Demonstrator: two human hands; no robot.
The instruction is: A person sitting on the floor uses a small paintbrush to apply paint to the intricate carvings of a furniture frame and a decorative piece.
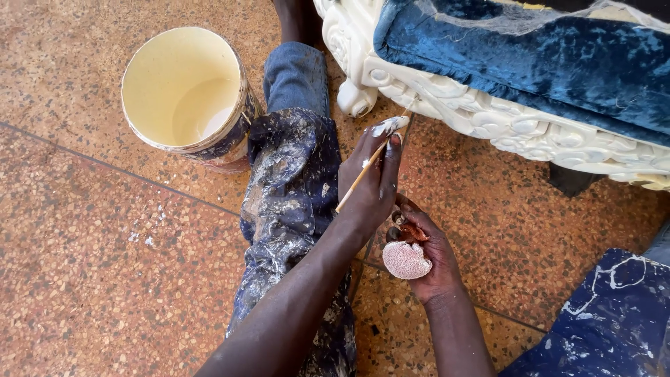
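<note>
Fingers point(382, 150) of left hand point(370, 185) pinch thin brush point(363, 174), tip at carved white frame edge point(447, 98) far right. Right hand point(422, 255) cups pinkish sponge point(406, 260). Bucket point(185, 91) far left; open floor point(105, 265) near left.

Bright, even daylight, soft shadows, sharp focus, no glare

The left hand point(370, 185) is pinching a thin brush point(370, 167) against the white carved frame point(488, 119); just beside this grip, the right hand point(426, 258) is cupping a pink sponge point(406, 260).
</note>
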